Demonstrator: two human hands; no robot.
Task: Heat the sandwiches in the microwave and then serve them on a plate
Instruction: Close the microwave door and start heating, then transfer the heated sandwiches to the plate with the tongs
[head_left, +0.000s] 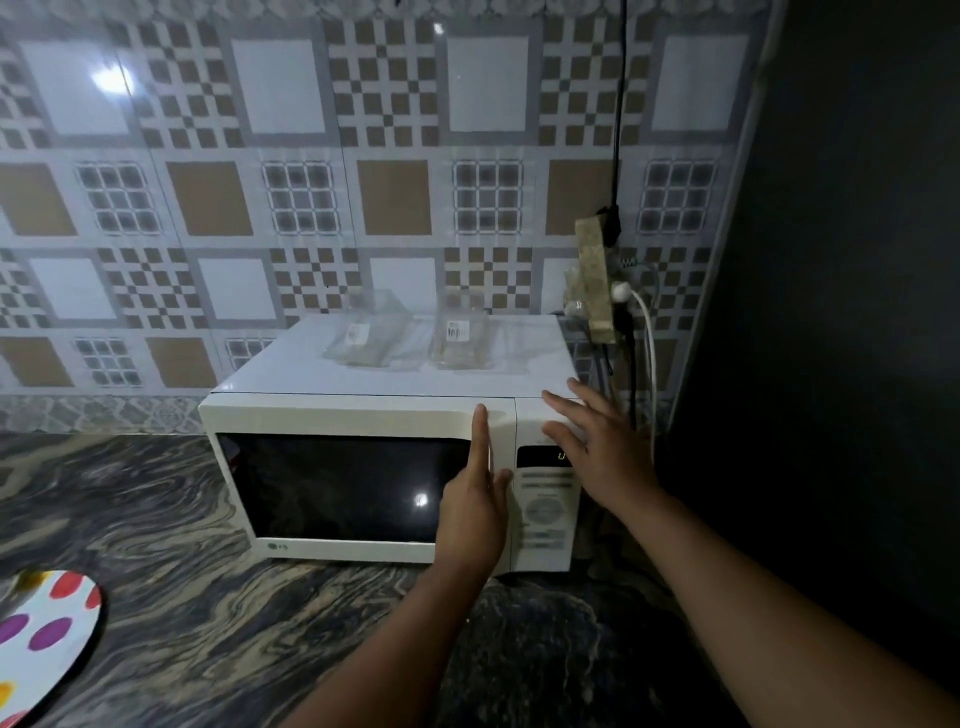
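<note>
Both hands on white microwave (363, 467), door shut, dark window.

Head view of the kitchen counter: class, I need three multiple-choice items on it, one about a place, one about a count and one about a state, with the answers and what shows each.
1. Where is the white plate with coloured dots?
A. on top of the microwave
B. at the counter's lower left edge
C. inside the microwave

2. How many clear plastic packets lie on top of the white microwave?
A. one
B. two
C. four

3. What is the state of the microwave door?
A. closed
B. wide open
C. removed

Answers:
1 B: the white plate with coloured dots lies on the marbled dark counter, left of the white microwave.
2 B: two clear plastic packets lie side by side.
3 A: the door sits flush, and the left hand lays straight fingers on it.
</note>
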